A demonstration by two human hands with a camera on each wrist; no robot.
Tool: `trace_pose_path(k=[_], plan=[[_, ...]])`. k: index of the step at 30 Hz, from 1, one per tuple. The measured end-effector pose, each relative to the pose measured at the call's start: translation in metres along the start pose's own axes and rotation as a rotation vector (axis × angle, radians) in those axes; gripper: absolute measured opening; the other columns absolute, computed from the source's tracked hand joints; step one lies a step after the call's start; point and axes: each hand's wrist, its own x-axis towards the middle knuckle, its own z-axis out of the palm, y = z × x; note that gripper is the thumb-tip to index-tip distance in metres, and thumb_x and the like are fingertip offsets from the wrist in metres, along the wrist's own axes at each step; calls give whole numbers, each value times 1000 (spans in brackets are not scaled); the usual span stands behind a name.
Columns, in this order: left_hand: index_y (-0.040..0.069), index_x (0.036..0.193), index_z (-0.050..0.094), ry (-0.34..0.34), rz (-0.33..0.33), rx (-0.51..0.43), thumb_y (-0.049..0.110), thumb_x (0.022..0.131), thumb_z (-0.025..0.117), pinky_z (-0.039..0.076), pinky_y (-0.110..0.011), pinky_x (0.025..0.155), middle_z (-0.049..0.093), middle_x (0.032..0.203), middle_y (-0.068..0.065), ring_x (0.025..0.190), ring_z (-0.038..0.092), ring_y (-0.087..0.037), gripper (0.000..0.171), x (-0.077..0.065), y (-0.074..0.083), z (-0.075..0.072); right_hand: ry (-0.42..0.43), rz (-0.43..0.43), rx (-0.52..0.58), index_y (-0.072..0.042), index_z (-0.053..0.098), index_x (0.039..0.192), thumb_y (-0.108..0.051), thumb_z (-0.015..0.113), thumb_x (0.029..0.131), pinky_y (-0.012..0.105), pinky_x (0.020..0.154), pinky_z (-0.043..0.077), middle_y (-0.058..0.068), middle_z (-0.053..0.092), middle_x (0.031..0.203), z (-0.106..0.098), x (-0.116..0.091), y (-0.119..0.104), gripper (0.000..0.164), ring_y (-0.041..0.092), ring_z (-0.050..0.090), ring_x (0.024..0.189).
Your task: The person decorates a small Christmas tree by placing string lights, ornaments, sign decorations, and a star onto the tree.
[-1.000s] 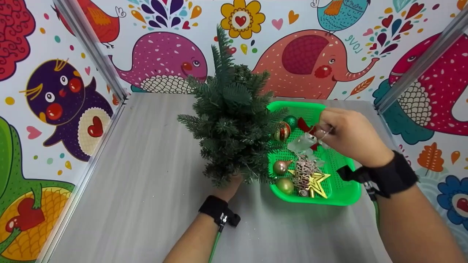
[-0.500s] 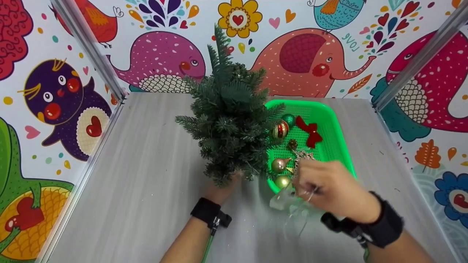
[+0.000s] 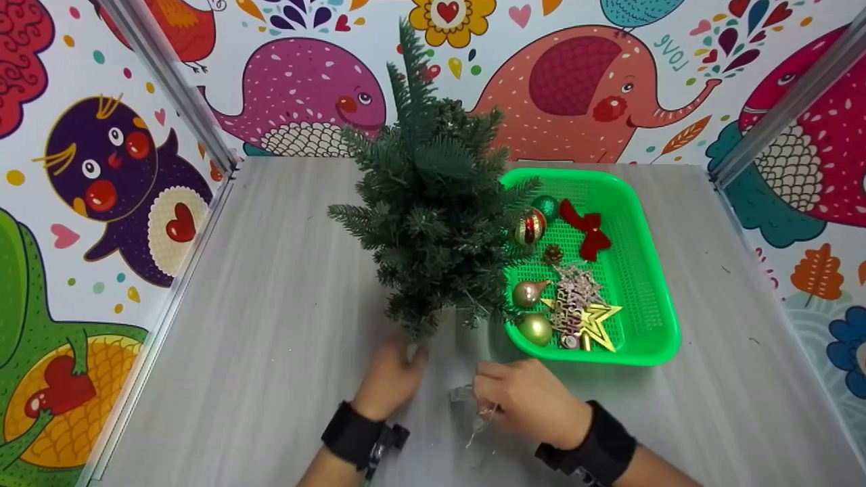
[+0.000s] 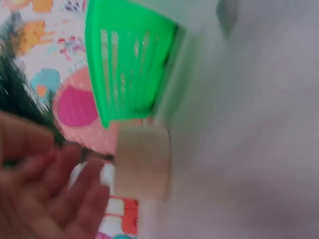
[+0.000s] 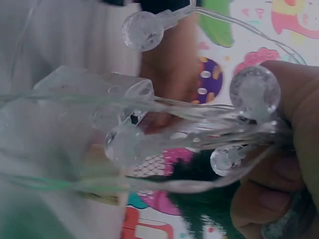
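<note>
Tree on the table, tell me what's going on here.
A person is working at a small tree with both hands. The right hand holds a bunch of clear string lights in front of the tree. The left hand is near the tree's foot, holding nothing. Baubles and a red bow lie in the green basket; none show on the tree.

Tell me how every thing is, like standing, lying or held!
Tree, standing upright, no ornaments seen
Green basket, upright, partly filled
Red bow, tied, lying in the basket
Gold star, lying in the basket
Pine cone, lying in the basket
Gold ball, resting in the basket
Striped ball, resting in the basket
String lights, bunched, looking unlit
Left hand, fingers loosely bent, holding nothing
Right hand, gripping the string lights
</note>
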Motion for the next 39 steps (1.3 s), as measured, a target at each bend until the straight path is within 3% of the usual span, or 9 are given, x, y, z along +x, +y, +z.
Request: trace_pose_path(k=[2,4,8,15,21,24,30,35,39], plan=[[14,127,56,-145,15,-43,12,95,52,54,-33,74,64,122,-4,83,63,-14,32,-8,7,5,-1,5,-36,-21,45,70,-7,75,59,11,50,16,-13,44,71,11,-5,0,35,-3,26,56],[22,125,59,-271,44,-88,7,92,50,52,-33,86,62,124,5,98,62,-11,38,-13,11,11,-2,4,-57,-21,46,71,-8,75,59,13,49,17,-13,46,72,22,-11,1,34,-2,27,55],[26,126,60,-371,38,-109,6,86,54,47,-32,95,60,123,10,112,56,-9,45,-19,12,20,-40,23,-67,-21,48,73,-12,76,62,15,47,20,-12,50,76,39,-22,6,32,1,33,53],[28,107,65,-315,63,-105,23,94,60,49,-28,90,64,108,12,102,60,-5,15,-18,4,30,-58,80,-25,-21,47,73,-9,73,68,16,49,20,-12,49,75,54,-32,12,29,2,34,55],[18,104,66,-319,-35,-161,30,96,58,49,-25,73,69,89,4,77,62,-5,17,-12,-7,23,-67,115,-20,-22,50,78,-17,75,75,15,49,24,-12,49,74,55,-40,19,26,2,39,56],[17,103,67,-317,-55,-171,31,95,61,50,-24,68,67,80,5,68,61,-6,18,-9,-11,11,-80,136,-20,-24,61,95,-25,74,81,17,50,36,-13,55,80,52,-51,24,19,3,49,60],[15,94,70,-284,-122,-248,24,88,70,51,-25,61,68,77,-8,65,65,-25,11,-12,-8,-21,-47,158,-30,-17,50,139,-24,75,82,22,55,50,-7,67,92,36,-73,28,63,7,62,69],[17,94,71,-200,-133,-286,30,88,70,52,-27,56,67,77,-12,61,64,-23,15,-16,-29,-39,27,157,-63,-15,64,122,-25,79,78,23,59,52,-4,68,102,21,-94,38,48,9,66,76],[14,92,70,-94,-152,-280,23,88,70,51,-28,54,66,73,-11,58,62,-19,10,-20,-33,-57,99,182,-66,-14,70,106,-25,82,72,19,57,49,-10,62,93,7,-116,48,38,3,60,69]])
